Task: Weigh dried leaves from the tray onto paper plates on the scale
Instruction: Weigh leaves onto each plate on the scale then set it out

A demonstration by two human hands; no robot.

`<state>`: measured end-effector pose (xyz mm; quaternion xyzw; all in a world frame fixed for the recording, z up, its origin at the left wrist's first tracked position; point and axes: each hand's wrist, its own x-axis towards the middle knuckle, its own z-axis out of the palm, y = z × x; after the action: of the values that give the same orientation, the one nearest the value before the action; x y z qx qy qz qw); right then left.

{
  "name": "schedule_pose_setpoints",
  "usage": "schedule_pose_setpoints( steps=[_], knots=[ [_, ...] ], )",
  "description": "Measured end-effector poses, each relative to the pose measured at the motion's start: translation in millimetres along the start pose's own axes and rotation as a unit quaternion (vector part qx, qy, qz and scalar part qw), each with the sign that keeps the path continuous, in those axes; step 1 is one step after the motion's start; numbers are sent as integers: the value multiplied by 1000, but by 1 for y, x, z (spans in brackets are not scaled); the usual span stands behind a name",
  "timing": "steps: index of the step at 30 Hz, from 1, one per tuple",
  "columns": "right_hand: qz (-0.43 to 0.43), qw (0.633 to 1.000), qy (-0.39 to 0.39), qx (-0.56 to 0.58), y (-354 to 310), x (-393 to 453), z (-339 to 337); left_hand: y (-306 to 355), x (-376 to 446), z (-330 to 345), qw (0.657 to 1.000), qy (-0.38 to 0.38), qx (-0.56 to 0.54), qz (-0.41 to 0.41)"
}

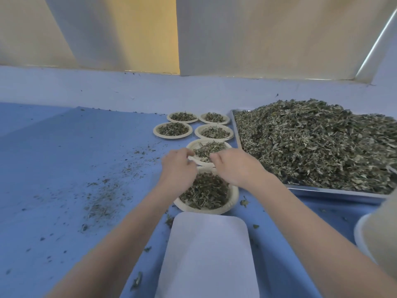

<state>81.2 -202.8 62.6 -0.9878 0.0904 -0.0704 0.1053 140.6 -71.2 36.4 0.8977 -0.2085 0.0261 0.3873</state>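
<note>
While both arms reach forward over the blue counter [64,147], the left hand [177,166] has its fingers curled onto the near-left rim of a paper plate [194,145] of dried leaves, and the right hand [231,166] pinches the same plate's near edge with bent fingers. No brand, label or writing can be read anywhere. Just behind the hands, nearer the person, a second filled plate [233,201] lies partly under the wrists, touching or almost touching the held plate. Four more filled plates [173,130] sit in two pairs farther back, close beside the tray's left edge. The metal tray [335,191] stands on the right, heaped with dried leaves [318,147] above its rim. A white scale [208,257] with a bare, rounded platform sits nearest the person, between the forearms; its display is out of sight. At the right edge a pale, rounded stack [374,235], perhaps spare plates, is blurred and cut off. Leaf crumbs [103,198] lie scattered over the counter to the left. A pale wall rises behind the counter.
</note>
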Motion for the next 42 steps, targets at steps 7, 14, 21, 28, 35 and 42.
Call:
schedule_pose_setpoints(
  steps=[7, 14, 21, 28, 35, 42],
  knots=[
    [30, 995, 71, -67, 8, -57, -78, 109, -33, -3, 983, -49, -125, 121],
    [150, 973, 104, -142, 74, -135, -153, 217, -61, 36, 955, -141, -140, 221],
    [263, 949, 77, -158, 159, -203, -168, 279, -83, 107, 936, -242, 15, 254],
    [322, 935, 90, -120, 213, -226, -157, 285, -75, 125, 958, -199, 44, 204],
    [325, 932, 126, -103, 222, -229, -172, 299, -74, 115, 952, -200, 82, 218],
    [295, 931, 186, -108, 193, -207, -189, 292, -66, 59, 970, -133, -2, 202]
  ],
)
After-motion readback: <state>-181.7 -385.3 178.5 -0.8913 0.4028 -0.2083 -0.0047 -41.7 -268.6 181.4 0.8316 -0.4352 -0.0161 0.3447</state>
